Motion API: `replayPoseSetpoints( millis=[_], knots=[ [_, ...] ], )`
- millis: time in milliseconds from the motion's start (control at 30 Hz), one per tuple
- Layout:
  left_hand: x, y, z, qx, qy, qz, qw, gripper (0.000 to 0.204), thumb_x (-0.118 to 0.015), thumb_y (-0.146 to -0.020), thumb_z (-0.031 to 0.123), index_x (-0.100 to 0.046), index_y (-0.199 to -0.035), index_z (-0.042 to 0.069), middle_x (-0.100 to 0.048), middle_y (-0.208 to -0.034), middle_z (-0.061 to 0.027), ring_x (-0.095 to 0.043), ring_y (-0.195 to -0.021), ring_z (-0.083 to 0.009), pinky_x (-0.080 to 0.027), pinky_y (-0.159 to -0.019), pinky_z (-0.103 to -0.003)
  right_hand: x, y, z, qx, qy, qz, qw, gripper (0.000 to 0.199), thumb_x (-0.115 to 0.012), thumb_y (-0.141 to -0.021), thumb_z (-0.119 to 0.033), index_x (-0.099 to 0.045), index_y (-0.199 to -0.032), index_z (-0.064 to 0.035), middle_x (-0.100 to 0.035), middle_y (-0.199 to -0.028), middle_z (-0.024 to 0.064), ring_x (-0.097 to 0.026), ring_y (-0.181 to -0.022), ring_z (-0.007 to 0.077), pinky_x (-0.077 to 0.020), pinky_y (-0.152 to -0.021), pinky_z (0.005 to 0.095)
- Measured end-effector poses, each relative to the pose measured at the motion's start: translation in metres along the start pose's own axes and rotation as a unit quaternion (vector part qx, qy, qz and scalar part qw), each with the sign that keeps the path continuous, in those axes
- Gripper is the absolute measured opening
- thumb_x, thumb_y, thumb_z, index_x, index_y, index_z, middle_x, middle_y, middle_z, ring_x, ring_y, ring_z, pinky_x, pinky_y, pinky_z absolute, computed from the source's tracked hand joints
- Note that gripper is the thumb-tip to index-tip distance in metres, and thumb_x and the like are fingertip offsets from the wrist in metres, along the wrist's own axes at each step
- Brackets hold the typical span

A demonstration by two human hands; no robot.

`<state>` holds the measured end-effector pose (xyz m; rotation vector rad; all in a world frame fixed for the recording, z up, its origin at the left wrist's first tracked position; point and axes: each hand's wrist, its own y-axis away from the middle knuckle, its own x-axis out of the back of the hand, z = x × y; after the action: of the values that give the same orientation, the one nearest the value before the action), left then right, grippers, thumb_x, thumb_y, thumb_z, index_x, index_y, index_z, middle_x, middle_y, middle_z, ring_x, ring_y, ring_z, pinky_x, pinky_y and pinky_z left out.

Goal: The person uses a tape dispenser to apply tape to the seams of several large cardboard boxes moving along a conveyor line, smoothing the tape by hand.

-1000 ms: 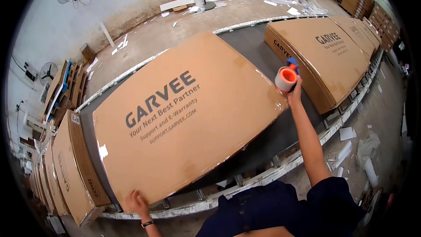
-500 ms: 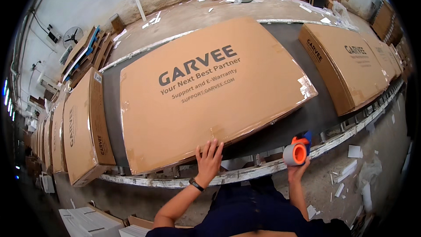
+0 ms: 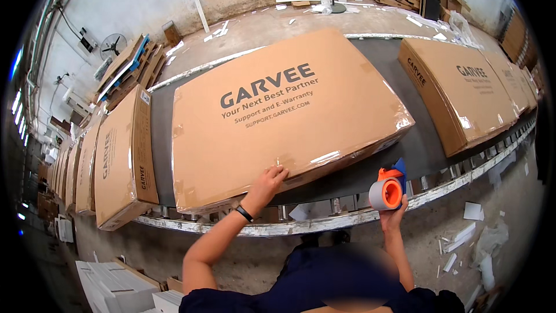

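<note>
A large brown carton [image 3: 278,110] lies flat and askew on the dark conveyor belt [image 3: 425,133], with clear tape on its corners and near edge. At the middle of that near edge my left hand [image 3: 267,184] rests on the carton, its fingers bent and drawn together beside a short piece of tape. Whatever may be under the fingertips is hidden. To the right, my right hand [image 3: 394,215] is closed around a tape dispenser [image 3: 399,169], blue and orange with a grey roll on an orange core. The dispenser is held upright over the conveyor's near rail, apart from the carton.
More cartons stand along the belt, one on the left [image 3: 124,162] and one on the right [image 3: 457,93], with others behind them. A pale, worn rail [image 3: 313,224] runs along my side. White panels [image 3: 116,287] are stacked at lower left. Scraps [image 3: 463,235] litter the floor.
My left hand's fingers went from spread flat to bent together on the carton's near edge. The near edge has swung slightly away from the rail. My right hand still holds the dispenser.
</note>
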<state>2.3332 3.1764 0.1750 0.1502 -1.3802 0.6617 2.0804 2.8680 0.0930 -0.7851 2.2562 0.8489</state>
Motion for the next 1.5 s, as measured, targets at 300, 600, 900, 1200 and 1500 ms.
replayPoseSetpoints(
  millis=[300, 600, 900, 1200, 1500],
  knots=[
    [0.008, -0.014, 0.007, 0.041, -0.002, -0.150, 0.988, 0.045, -0.064, -0.072, 0.014, -0.051, -0.116, 0.012, -0.054, -0.109, -0.0113, -0.053, -0.102, -0.0308, -0.045, -0.085, -0.042, 0.047, 0.015, -0.033, -0.056, -0.058, 0.038, 0.996, 0.066, -0.044, -0.079, -0.063, -0.048, -0.125, -0.0153, -0.051, -0.124, 0.0046, -0.049, -0.113, 0.0220, -0.0446, -0.089, 0.0406],
    [-0.069, -0.193, 0.115, -0.073, -0.024, -0.125, 0.989, 0.079, -0.067, -0.071, 0.045, -0.033, -0.135, 0.013, -0.031, -0.140, -0.0167, -0.025, -0.131, -0.0360, -0.019, -0.101, -0.062, 0.086, -0.104, -0.174, 0.155, 0.017, 0.026, 0.987, 0.056, -0.045, -0.088, -0.051, -0.047, -0.123, -0.0073, -0.052, -0.121, 0.0061, -0.051, -0.111, 0.0187, -0.0406, -0.096, 0.0361],
    [-0.123, -0.246, 0.139, -0.079, -0.035, -0.117, 0.989, 0.083, -0.067, -0.071, 0.040, -0.028, -0.139, 0.011, -0.024, -0.145, -0.0155, -0.022, -0.134, -0.0327, -0.018, -0.104, -0.058, 0.005, -0.229, -0.231, 0.049, 0.463, -0.107, 0.878, 0.035, -0.047, -0.090, -0.035, -0.059, -0.104, -0.0059, -0.059, -0.096, 0.0025, -0.055, -0.089, 0.0121, -0.0454, -0.078, 0.0273],
    [-0.121, -0.256, 0.144, -0.073, -0.020, -0.115, 0.990, 0.081, -0.069, -0.071, 0.038, -0.030, -0.137, 0.011, -0.025, -0.145, -0.0141, -0.024, -0.133, -0.0308, -0.019, -0.104, -0.057, -0.006, -0.265, -0.236, -0.139, 0.413, -0.091, 0.896, 0.039, -0.048, -0.088, -0.040, -0.057, -0.109, -0.0093, -0.061, -0.097, 0.0042, -0.055, -0.089, 0.0122, -0.0438, -0.079, 0.0259],
    [-0.109, -0.245, 0.136, -0.076, 0.010, -0.100, 0.992, 0.073, -0.062, -0.075, 0.035, -0.032, -0.137, 0.009, -0.027, -0.143, -0.0157, -0.022, -0.134, -0.0322, -0.016, -0.106, -0.056, -0.048, -0.098, -0.091, 0.154, 0.322, 0.039, 0.933, 0.051, -0.049, -0.090, -0.027, -0.041, -0.129, 0.0052, -0.053, -0.118, 0.0140, -0.048, -0.108, 0.0173, -0.0360, -0.094, 0.0269]
  ],
)
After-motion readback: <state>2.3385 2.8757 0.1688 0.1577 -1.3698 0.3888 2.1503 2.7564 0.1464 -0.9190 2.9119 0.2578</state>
